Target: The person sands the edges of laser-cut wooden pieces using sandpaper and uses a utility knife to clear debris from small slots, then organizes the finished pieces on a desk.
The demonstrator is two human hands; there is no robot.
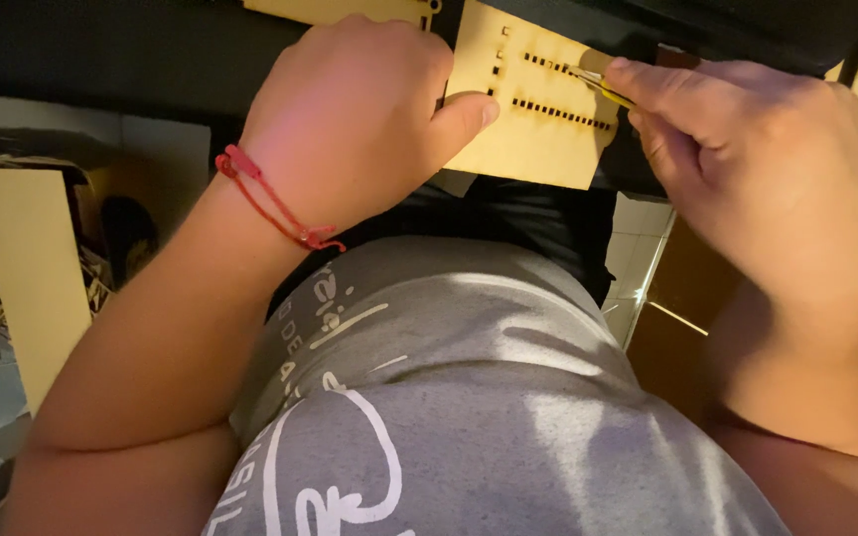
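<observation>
We see a thin wooden panel (533, 124), pale yellow and cut through with rows of small square slots, held up near the top of the view, just in front of our chest. Our left hand (350, 119) is curled into a loose fist around its left edge, knuckles toward us, the thumb (464, 111) pressed flat on the panel's face, so the panel is pinched between thumb and hidden fingers. Our right hand (757, 169) comes in from the right with the wrist bent, its fingers pressed together on a slim yellow tool (603, 84) whose tip touches the upper slot row. A red cord bracelet (270, 199) circles the left wrist. Below the hands lies our grey shirt (469, 397) with white print. Another pale board (32, 278) lies to the left, partly behind the left forearm. A second yellow sheet (340, 10) shows above the left hand, mostly cut off by the frame.
</observation>
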